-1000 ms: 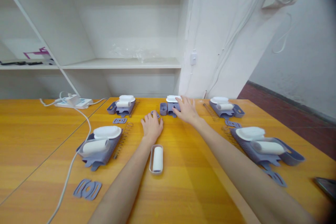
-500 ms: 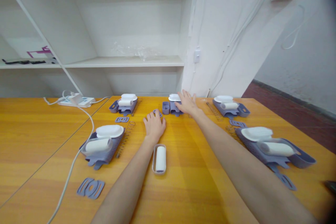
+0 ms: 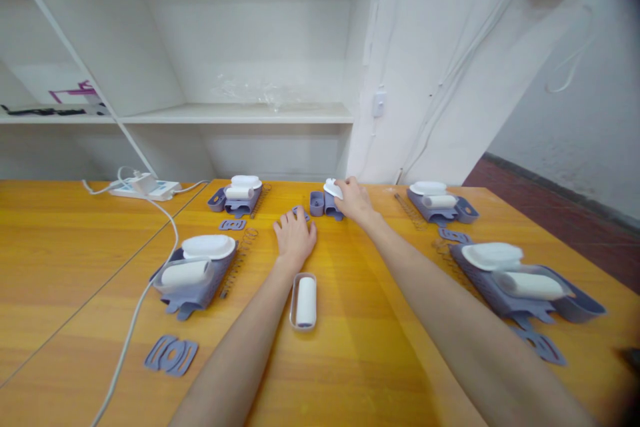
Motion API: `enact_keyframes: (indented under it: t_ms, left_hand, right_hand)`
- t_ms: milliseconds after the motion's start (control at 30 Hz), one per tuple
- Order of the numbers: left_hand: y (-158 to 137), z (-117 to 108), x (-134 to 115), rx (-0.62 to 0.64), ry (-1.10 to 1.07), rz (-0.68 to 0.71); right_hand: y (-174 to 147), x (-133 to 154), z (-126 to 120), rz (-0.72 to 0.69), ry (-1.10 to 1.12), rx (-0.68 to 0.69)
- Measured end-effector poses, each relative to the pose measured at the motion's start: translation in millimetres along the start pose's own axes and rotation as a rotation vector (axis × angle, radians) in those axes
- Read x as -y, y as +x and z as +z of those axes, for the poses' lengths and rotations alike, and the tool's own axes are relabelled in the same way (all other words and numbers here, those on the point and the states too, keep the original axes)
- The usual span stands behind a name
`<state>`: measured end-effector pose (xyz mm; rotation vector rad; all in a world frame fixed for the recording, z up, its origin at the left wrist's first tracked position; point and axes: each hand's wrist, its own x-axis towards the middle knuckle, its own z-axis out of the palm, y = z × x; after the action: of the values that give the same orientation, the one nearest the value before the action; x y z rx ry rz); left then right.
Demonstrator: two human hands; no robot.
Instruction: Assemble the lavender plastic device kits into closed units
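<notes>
My right hand [image 3: 354,200] is closed on a white oval lid-like piece [image 3: 332,188], which tilts above a grey-purple plastic housing [image 3: 333,207] at the far middle of the table. Just left of that housing stands a small grey-purple cup-like part [image 3: 317,203]. My left hand [image 3: 295,238] lies flat on the wood with fingers spread, holding nothing. Its fingertips are close to a flat grey-purple plate [image 3: 301,212], partly hidden by them. Nearer to me, a clear oval case [image 3: 303,301] with a white roll inside rests beside my left forearm.
Similar sets stand at left [image 3: 197,277], far left [image 3: 243,197], far right [image 3: 435,203] and right [image 3: 520,280], with springs [image 3: 240,263] and flat plates [image 3: 171,355] near them. A white cable [image 3: 131,333] runs across the left side from a power strip [image 3: 145,188].
My right hand has closed from spread fingers onto the white oval piece, which is now tilted. My left hand has stayed in place.
</notes>
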<state>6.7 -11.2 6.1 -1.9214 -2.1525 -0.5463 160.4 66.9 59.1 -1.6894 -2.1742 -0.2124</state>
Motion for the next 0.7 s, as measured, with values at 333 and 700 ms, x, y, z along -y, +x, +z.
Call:
enact_keyframes:
  t_ms: [333, 700]
  left_hand:
    - [0.4, -4.1, -1.7, 0.045, 0.005, -0.009]
    - [1.8, -2.7, -0.4, 0.044, 0.024, 0.01]
  right_hand:
    - [-40.1, -8.4, -34.6, -0.044, -0.026, -0.194]
    - [-133.3, -60.1, -32.9, 0.084, -0.135, -0.222]
